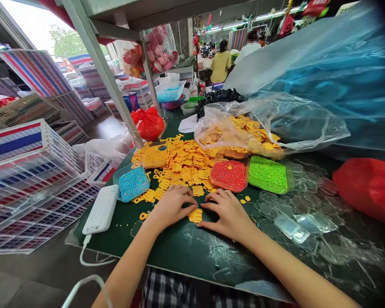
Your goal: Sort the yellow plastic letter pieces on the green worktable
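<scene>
Yellow and flat, a piece (196, 215) lies on the bench (186, 250) between the half-curled left hand (175, 205), fingertips at its edge, grip unclear, and the empty right hand (229, 214), thumb and fingers parted.

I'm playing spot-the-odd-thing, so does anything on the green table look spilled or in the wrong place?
Yes: a dark round thing sits among the yellow beads, where its colour doesn't match. A few tiny yellow bits also lie loose near the white device, perhaps spilled.
</scene>
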Tool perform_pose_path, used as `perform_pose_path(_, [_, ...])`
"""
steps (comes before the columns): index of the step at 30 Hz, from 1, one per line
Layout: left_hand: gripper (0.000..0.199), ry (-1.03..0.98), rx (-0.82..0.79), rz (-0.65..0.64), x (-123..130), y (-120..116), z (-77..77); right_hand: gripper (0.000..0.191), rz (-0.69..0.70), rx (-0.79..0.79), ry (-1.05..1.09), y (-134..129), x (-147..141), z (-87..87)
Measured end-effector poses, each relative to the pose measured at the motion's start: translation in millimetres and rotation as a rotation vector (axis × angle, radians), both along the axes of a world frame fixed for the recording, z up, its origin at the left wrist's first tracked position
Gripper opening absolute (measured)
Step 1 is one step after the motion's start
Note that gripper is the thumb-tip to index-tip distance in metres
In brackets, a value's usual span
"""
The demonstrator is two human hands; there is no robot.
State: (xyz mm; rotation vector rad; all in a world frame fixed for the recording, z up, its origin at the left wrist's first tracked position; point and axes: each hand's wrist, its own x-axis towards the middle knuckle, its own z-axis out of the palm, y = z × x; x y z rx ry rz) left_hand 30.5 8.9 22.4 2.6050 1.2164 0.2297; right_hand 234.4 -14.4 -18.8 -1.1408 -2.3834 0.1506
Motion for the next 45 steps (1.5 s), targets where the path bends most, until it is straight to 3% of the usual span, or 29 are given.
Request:
perform_pose_path(5, [0.017,0.019,-0.034,-0.018,1,3,-11.1,0.039,0.001,-0.022,-0.013,1,0,-0.8])
perform_pose_path(14, [0.019,-0.004,-0.117,-0.011,0,5,-15.3,0.031,0.007,-0.058,-0.017,0,-2,-2.3])
perform_pose_path(21, [0.019,-0.102,-0.037,-0.021,-5,-2,-11.8,0.029,0.014,0.018,-0.033,-1,-1,-8.6])
perform_pose_path(23, [0.020,-0.186,0.084,0.067,-19,-1,-3.8,0.030,0.021,0.057,-0.028,0,-1,-12.5])
perform_pose_path(26, [0.024,-0.244,0.308,0.391,-58,7,16.2,0.036,0.022,0.109,-0.017,1,0,-15.9])
perform_pose_path(28, [0.025,-0.137,0.373,0.644,-90,14,31.4,0.041,0.010,0.140,-0.013,2,1,-15.8])
perform_pose_path(30, [0.026,0.062,0.309,0.805,-119,22,43.7,0.045,-0.004,0.168,-0.006,2,2,-14.5])
perform_pose_path(32, [0.026,0.244,0.190,0.845,-137,30,49.9,0.048,-0.009,0.188,0.005,3,2,-13.2])
perform_pose_path(35, [0.019,0.381,0.064,0.808,-148,39,46.5,0.050,0.001,0.206,0.014,4,2,-12.5])
perform_pose_path(39, [0.010,0.428,0.009,0.779,-146,46,29.5,0.048,0.013,0.217,0.020,3,2,-14.0])
perform_pose_path(45, [0.017,0.439,-0.011,0.761,-145,48,14.9,0.043,0.049,0.186,0.003,6,4,-17.9])
